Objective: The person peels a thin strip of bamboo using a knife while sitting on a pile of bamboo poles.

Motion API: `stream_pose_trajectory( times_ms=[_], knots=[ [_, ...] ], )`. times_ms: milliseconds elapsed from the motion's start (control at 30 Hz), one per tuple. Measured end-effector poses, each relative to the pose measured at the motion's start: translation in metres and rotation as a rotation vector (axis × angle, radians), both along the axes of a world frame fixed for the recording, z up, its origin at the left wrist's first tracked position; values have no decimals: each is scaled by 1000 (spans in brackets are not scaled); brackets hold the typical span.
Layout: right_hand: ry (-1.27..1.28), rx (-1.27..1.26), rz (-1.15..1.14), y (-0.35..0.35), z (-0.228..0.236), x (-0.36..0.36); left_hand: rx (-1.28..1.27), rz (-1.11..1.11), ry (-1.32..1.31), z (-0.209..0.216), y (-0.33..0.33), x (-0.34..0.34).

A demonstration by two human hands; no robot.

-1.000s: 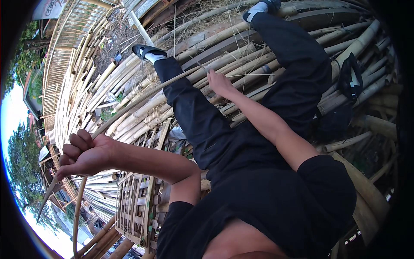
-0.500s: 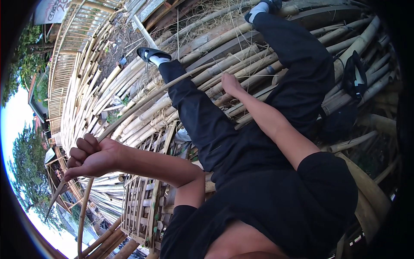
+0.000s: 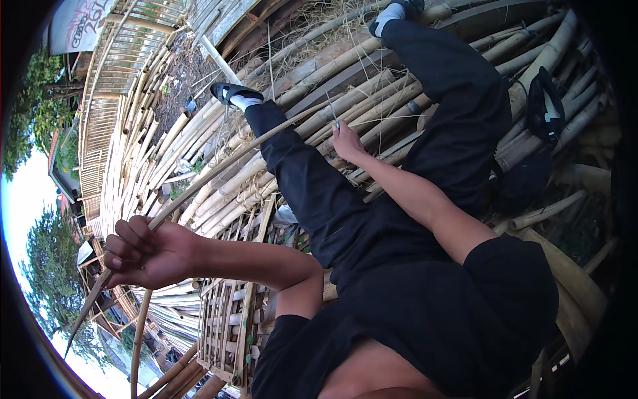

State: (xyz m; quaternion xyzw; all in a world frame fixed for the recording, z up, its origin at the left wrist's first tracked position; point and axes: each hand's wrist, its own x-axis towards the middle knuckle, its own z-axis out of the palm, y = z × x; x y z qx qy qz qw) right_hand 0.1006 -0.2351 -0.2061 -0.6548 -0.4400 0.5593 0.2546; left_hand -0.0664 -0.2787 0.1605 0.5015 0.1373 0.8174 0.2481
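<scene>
My left hand (image 3: 154, 253) is closed around a long, thin bamboo strip (image 3: 234, 157). The strip slants up and right across my lower leg, and its pointed other end sticks out below the fist at the lower left. Between my legs my right hand (image 3: 347, 142) grips a small knife (image 3: 331, 106) whose narrow blade points up and away from me. Most of its handle is hidden in the fingers. The strip's far end passes close to the blade; whether they touch I cannot tell.
Bamboo poles (image 3: 219, 199) lie heaped under and around my outstretched legs. A woven bamboo basket or crate (image 3: 226, 319) stands beside my left elbow. At the upper left runs a bamboo fence (image 3: 109, 80). A dark bag-like object with a strap (image 3: 546, 110) lies on poles at the right.
My right hand has turned and shifted slightly left and down, so the knife blade now shows. My left hand, still around the strip, has moved a little down and right.
</scene>
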Motion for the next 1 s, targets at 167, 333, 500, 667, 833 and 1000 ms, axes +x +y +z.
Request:
stream_pose_trajectory(
  times_ms=[167, 333, 500, 667, 833, 1000],
  knots=[
    [-153, 249, -7, -4, -2, -9, -12, -270, -100, 4, 5, 11],
    [-145, 303, -29, -5, -1, -10, -63, -347, -70, 8, 12, 6],
    [-136, 313, -40, -4, 8, -10, -65, -372, -92, 14, 17, 15],
    [-90, 345, -60, -4, 18, -12, -80, -273, -25, 32, 23, 15],
    [-79, 355, -35, -3, 27, -13, -30, -240, -54, 48, 29, 21],
    [-98, 336, -16, -5, 20, -13, -52, -67, -19, 17, 28, 26]
  ],
)
